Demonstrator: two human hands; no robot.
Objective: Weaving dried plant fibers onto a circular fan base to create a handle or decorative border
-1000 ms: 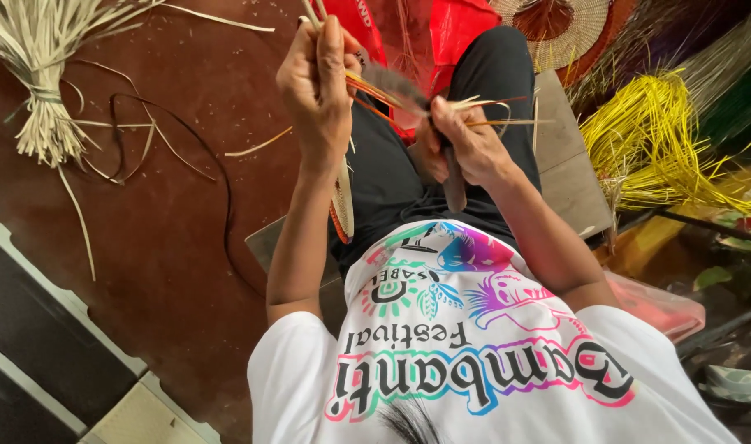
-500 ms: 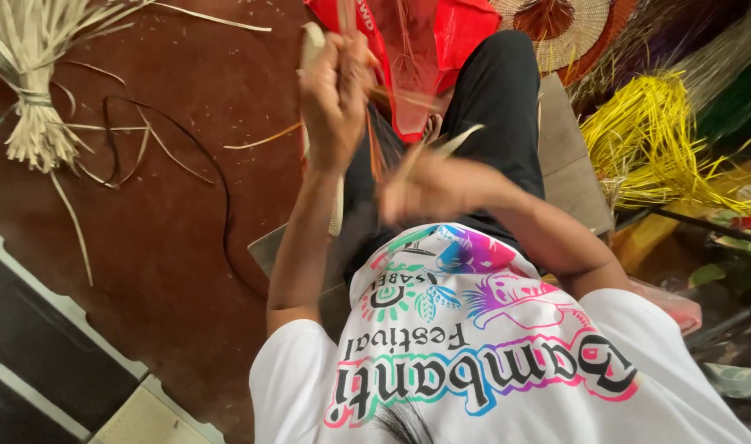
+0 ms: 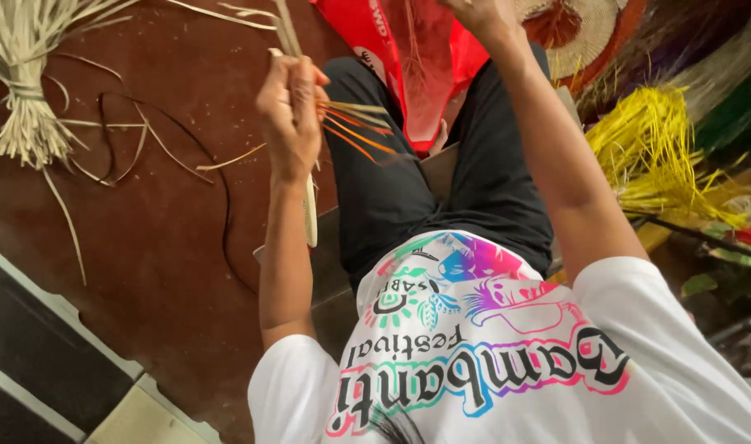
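Note:
My left hand [image 3: 289,115] is raised over my lap and shut on a partly woven piece of flat pale strips [image 3: 310,215]. Its loose orange and tan strip ends [image 3: 355,127] fan out to the right of the fist, and pale strips stick up above it. My right hand [image 3: 482,12] is stretched far forward at the top edge, beside a red plastic bag [image 3: 417,57]. Part of that hand is cut off by the frame, and what it holds is hidden. I sit in black trousers on a low wooden seat [image 3: 441,168].
A tied bundle of pale straw [image 3: 26,107] lies on the dark red floor at upper left, with loose strips [image 3: 145,148] curling beside it. Yellow fibres [image 3: 663,152], green and purple fibres [image 3: 725,74] and a round woven mat [image 3: 577,33] lie at the right.
My right hand left the weave near my lap and swung up and forward to the red bag. My left hand shifted slightly left, still gripping the strips.

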